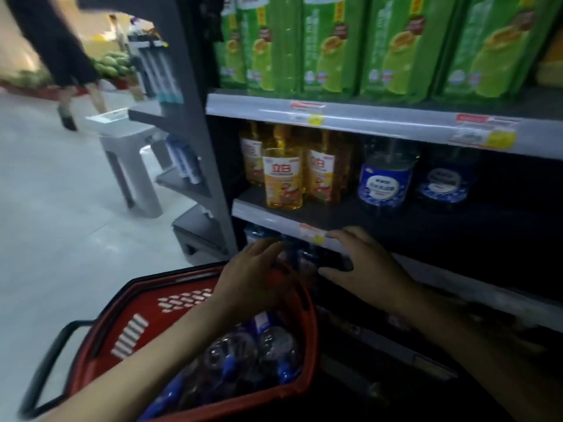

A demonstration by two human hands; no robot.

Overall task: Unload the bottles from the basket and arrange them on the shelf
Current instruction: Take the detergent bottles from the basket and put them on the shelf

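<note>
left hand (259, 275) and right hand (362, 266) flanking dark bottle (300, 257) at lower shelf (457, 284) edge, fingers spread, grasp unclear, red basket (128, 324) below

left hand (254, 277) curled, right hand (364, 264) spread
</note>
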